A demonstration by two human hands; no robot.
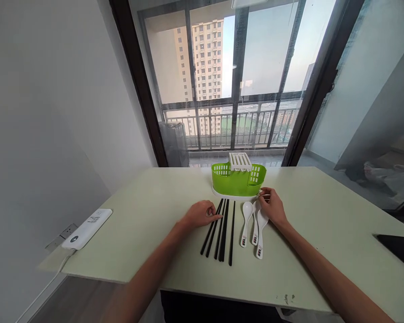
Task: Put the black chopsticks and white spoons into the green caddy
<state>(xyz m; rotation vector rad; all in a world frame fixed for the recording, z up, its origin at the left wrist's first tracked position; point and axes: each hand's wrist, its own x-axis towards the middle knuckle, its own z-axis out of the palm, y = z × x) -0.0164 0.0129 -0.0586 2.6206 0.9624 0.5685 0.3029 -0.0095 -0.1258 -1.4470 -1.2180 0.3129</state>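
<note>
A green plastic cutlery holder (237, 181) with a white slotted insert stands on a white base at the far middle of the pale table (323, 215). In front of it lie several black chopsticks (222, 231) and three white spoons (251, 224), side by side. My left hand (200, 214) rests on the table, its curled fingers touching the upper ends of the chopsticks. My right hand (272, 205) lies over the bowls of the right-hand spoons, fingertips pinched at the holder's base. Whether it grips a spoon cannot be made out.
A white power strip (87, 229) lies at the table's left edge, its cable hanging down. A dark flat object (399, 249) sits at the right edge. Behind the table is a glass balcony door with railings; a white wall stands to the left.
</note>
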